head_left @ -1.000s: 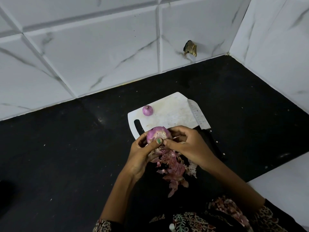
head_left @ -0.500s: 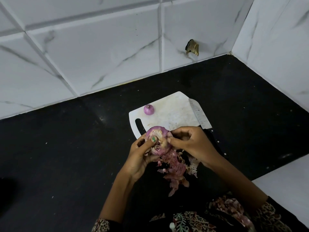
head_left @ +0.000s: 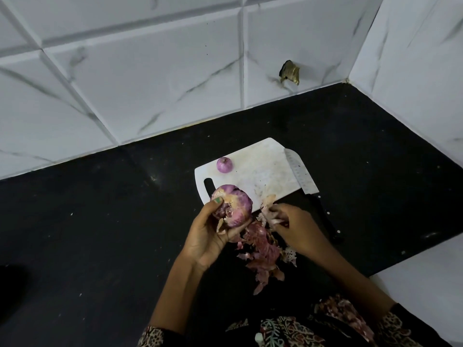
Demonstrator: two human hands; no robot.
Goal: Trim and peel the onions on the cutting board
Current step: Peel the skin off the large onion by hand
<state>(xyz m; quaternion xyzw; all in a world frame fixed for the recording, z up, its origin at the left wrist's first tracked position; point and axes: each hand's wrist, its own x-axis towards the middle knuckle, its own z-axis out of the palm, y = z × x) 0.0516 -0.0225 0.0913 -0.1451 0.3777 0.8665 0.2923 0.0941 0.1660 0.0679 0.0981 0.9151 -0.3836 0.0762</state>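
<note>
Your left hand (head_left: 213, 236) cups the half-peeled red onion (head_left: 231, 205) over the cutting board's (head_left: 260, 169) near edge, while your right hand (head_left: 295, 227) pinches a torn skin flake (head_left: 269, 209). Loose skin could let it slip onto the worktop (head_left: 100, 234); 1 small peeled onion (head_left: 224, 165) sits near the board's far-left corner.

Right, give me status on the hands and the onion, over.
Left hand grips big onion, skin partly on. Right hand pinches torn peel. Small onion waits on cutting board. Knife idle, nothing blocking.
</note>
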